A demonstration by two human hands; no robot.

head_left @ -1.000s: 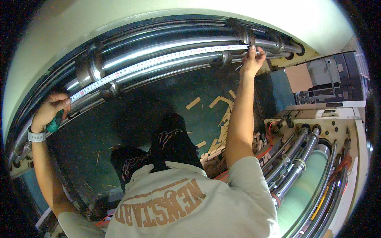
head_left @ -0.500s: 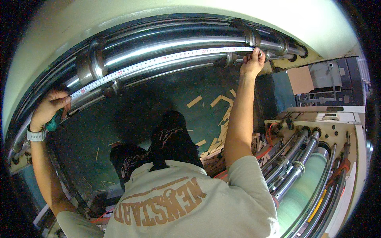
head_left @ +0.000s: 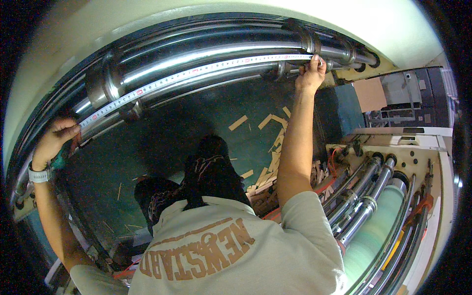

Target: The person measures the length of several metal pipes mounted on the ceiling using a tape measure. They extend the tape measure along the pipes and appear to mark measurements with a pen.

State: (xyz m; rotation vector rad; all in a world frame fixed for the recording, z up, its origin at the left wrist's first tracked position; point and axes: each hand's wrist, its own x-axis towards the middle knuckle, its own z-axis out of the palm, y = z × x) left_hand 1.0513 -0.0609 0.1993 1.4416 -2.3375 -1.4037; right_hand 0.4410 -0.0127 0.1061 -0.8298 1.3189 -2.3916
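- Currently, my left hand (head_left: 56,140) pinches the white tape measure blade (head_left: 167,82) between thumb and fingertips; the remaining fingers are folded and partly lost in shadow.
- My right hand (head_left: 312,73), well apart to the right and farther from my body, pinches the blade's other end, thumb uppermost.
- Blade location: strung from hand to hand, scale facing up, nearly taut by eye. The curve is probably lens bend.
- Green tape case (head_left: 58,161): just below my left palm, largely covered; whether my fingers grip it, I cannot tell.
- Long steel roller (head_left: 221,48): beyond the blade, running roughly parallel. Contact between the two cannot be judged.
- Left collar (head_left: 103,83): beyond my left hand and to its right, the blade passing its near edge. Right collar (head_left: 309,40): just beyond my right fingertips.
- Done, in my judgement: blade drawn out, laid along the roller, both ends in hand.
- Outstanding: blade not wound back into its case. No pencil or written note shows in either hand; whether a reading has been taken, I cannot tell.
- Surroundings: pale wooden strips (head_left: 238,123) on the dark floor, left of my right forearm and nearer my body.
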